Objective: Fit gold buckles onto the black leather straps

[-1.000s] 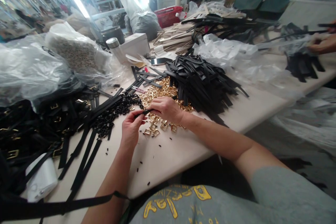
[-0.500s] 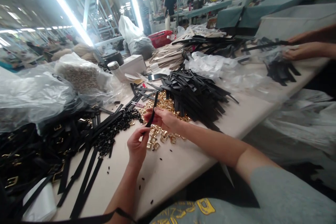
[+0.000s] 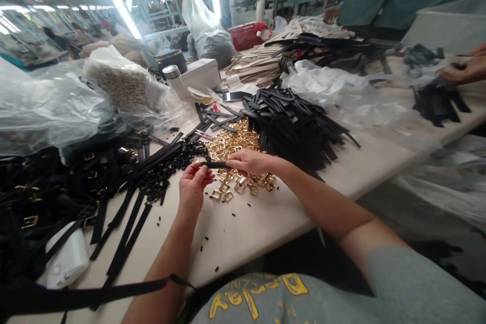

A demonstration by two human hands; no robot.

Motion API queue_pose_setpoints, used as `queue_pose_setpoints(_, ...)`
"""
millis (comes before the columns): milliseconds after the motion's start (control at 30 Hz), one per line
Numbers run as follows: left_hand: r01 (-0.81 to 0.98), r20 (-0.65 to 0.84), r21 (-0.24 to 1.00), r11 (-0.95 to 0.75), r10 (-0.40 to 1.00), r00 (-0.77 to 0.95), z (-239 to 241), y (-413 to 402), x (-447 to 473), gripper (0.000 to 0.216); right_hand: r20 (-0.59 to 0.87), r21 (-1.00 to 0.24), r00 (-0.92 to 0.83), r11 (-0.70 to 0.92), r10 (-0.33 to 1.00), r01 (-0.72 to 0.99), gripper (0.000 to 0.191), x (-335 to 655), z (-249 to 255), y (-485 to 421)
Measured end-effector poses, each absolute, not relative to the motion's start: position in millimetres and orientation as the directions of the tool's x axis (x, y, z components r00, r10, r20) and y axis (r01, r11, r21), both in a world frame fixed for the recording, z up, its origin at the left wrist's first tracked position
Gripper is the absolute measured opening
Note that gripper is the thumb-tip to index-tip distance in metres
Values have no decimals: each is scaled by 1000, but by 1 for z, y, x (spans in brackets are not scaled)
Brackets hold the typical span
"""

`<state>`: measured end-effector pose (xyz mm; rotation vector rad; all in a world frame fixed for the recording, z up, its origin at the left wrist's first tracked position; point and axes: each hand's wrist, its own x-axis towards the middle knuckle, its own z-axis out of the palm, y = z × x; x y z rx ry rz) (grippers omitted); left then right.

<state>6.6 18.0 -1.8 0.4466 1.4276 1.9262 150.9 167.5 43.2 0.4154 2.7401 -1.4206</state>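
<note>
1. Black strip [image 3: 215, 165], short visible length, held level at frame centre, above the gold buckles.
2. Left hand [image 3: 193, 182]: thumb and fingers pinched on the strip's left end.
3. Right hand [image 3: 248, 162]: fingers clamped on the strip's right end; hands apart, strip between.
4. Gold buckles [image 3: 235, 136]: loose heap on the table [image 3: 261, 228], centre of frame, behind and below the hands.
5. Black strip pile [image 3: 299, 126]: right of centre, beside the buckles.
6. Small black loops [image 3: 159, 182]: loose heap, left of centre.
7. Clear plastic bag [image 3: 117, 73], upper left: full of small pale pieces, too small to identify.
8. Tall plastic bag [image 3: 208, 30], upper centre: greyish contents in lower part, type unclear.
9. Red basket [image 3: 246, 36], upper centre: contents unclear.
10. White box [image 3: 201, 75], left of upper centre: inside not visible; metal-capped bottle [image 3: 176, 81] beside it.
11. Co-worker's hand [image 3: 461, 71], right edge: at a bunch of black strips [image 3: 438, 104].
</note>
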Motion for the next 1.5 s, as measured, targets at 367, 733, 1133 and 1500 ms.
queue_pose_setpoints(367,-618,-412,785,-45,708,-574,-3,16,8,22,272,-558,-903,819,332,133,21,143,24,153)
queue_pose_setpoints(733,-742,-472,666,-80,725,-502,2,13,12,11,429,-490,-860,871,274,33,19,137,11,147)
queue_pose_setpoints(1133,-102,20,989,-108,778,-627,-11,13,13,38,424,-345,-877,935,227,75,18,144,22,150)
queue_pose_setpoints(1500,431,386,887,-167,780,-493,-5,8,14,10,389,-274,-908,961,156,47,16,144,19,149)
